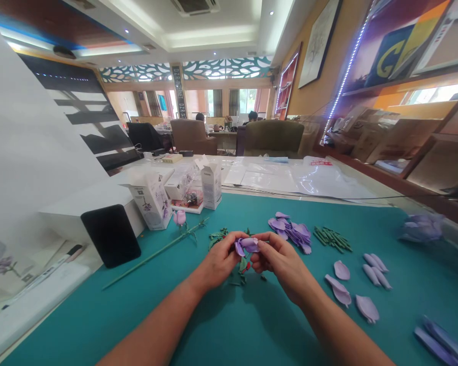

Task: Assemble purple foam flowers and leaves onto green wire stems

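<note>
A small purple flower piece [246,246] is held between both hands above the green mat. My left hand [220,259] pinches its left side, where a petal curls outward. On its right end the fingers of my right hand [277,256] are closed. Beneath and behind the hands lie small green leaf parts [217,237], partly covered by the fingers. A pile of purple petals [292,233] is just beyond my right hand, with short green stems [333,239] beside it. Loose pale petals [339,291] and rolled lilac pieces [377,271] rest farther right.
A pink rose on a long green stem [152,256] lies on the mat [221,335] at left. Near it stand a black tablet [110,236] and open boxes [152,206]. A bagged purple bundle [422,227] is at right; two people sit in the background.
</note>
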Demonstrator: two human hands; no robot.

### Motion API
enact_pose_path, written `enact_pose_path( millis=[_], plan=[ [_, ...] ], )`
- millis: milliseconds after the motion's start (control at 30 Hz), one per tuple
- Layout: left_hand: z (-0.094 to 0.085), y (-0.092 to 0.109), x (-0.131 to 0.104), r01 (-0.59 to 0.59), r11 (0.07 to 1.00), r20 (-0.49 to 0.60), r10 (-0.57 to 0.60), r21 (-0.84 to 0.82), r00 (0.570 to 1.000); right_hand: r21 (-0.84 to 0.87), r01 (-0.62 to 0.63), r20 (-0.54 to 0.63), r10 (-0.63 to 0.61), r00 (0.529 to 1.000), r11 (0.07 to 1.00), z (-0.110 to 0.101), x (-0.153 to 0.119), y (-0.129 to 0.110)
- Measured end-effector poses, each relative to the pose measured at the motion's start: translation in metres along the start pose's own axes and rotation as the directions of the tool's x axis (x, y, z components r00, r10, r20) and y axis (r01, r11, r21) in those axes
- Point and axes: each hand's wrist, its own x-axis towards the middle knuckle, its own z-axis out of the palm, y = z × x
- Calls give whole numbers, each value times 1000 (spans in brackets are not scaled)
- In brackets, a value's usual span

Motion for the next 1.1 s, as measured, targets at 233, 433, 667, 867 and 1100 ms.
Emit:
enact_pose_path(
  millis=[233, 433, 667, 867, 1100],
  plan=[
    [-1, 7, 0, 19, 999, -17, -19, 35, 1000, 93, -28, 7, 27, 1000, 995, 2, 3, 6],
    [-2, 3, 0, -1, 999, -17, 1, 43, 1000, 126, -42, 14, 40, 999, 991, 2, 2, 7],
    [-3, 4, 0, 3, 999, -9, -2, 51, 1000, 138, -50, 25, 47, 999, 989, 3, 3, 8],
    [-2, -1, 1, 4, 1000, -7, -4, 11, 1000, 150, -48, 39, 43, 998, 988, 2, 3, 9],
    [-3, -5, 2, 13, 1000, 1, -13, 4, 1000, 35, -30, 33, 29, 999, 999, 2, 0, 6]
  ],
)
